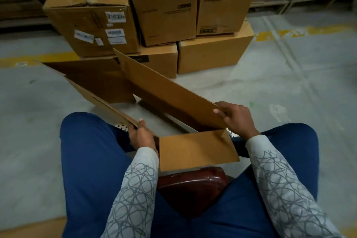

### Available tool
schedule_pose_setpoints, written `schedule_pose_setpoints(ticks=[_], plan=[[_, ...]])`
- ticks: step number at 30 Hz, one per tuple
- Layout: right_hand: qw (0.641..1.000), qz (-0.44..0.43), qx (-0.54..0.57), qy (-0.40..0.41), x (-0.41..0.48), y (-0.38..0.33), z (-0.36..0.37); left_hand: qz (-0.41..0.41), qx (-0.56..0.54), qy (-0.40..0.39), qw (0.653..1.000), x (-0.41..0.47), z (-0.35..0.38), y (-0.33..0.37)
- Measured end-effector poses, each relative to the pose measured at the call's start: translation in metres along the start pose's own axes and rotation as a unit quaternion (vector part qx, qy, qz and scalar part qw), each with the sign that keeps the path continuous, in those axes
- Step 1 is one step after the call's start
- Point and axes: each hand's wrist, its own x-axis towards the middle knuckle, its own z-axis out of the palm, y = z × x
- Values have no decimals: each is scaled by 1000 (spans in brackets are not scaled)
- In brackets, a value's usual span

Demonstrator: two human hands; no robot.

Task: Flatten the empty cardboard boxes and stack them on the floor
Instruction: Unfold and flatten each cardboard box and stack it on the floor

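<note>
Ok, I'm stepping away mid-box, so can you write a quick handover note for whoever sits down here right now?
Left hand grips the left wall of the open box; right hand grips its right wall.
The box is held over the floor, half collapsed, not yet flat.
To do: press it flat, lay it down, then do the pile of boxes ahead.
Flat cardboard lies at lower left, possibly the stack.

The person is wearing deep blue trousers [92, 160] and pale grey long sleeves [139, 189] covered in darker scribbled loop patterns.
</note>
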Motion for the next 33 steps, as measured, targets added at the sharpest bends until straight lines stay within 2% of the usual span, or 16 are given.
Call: schedule_pose_setpoints(ticks=[3, 5, 6, 9, 12, 14, 16, 18, 20, 22, 24, 27, 29, 31, 33], plan=[[999, 7, 25, 44, -4, 2, -13, -25, -95, -41, 994, 18, 0, 13], [986, 69, 137, 59, -5, 2, -22, -42, -162, -62, 984, 24, -2, 22], [969, 109, 213, 58, -5, -1, -25, -52, -195, -68, 977, 25, -1, 27], [918, 142, 369, 39, -5, -10, -31, -84, -247, -91, 961, 29, 11, 42], [901, 99, 420, -37, -9, -20, -31, -102, -258, -115, 954, 28, 29, 50], [911, 60, 395, -98, -14, -27, -22, -107, -242, -103, 959, 28, 37, 52], [907, 30, 389, -159, -21, -33, -13, -109, -215, -86, 967, 29, 39, 50], [883, 32, 432, -183, -28, -37, -14, -114, -194, -94, 970, 37, 37, 43], [839, 47, 512, -176, -34, -41, -20, -111, -197, -109, 968, 36, 34, 40], [812, 27, 551, -192, -39, -46, -23, -93, -191, -129, 969, 31, 33, 40], [820, -4, 524, -232, -45, -54, -17, -72, -134, -154, 976, 32, 31, 37], [829, -7, 481, -286, -49, -67, -11, -44, -62, -217, 973, 33, 28, 44], [830, -9, 466, -305, -50, -70, -9, -68, 19, -265, 962, 30, 30, 49], [834, -11, 456, -311, -52, -71, -7, -111, 98, -233, 961, 28, 32, 44], [834, -17, 446, -325, -53, -71, -3, -120, 118, -178, 969, 36, 29, 36]])
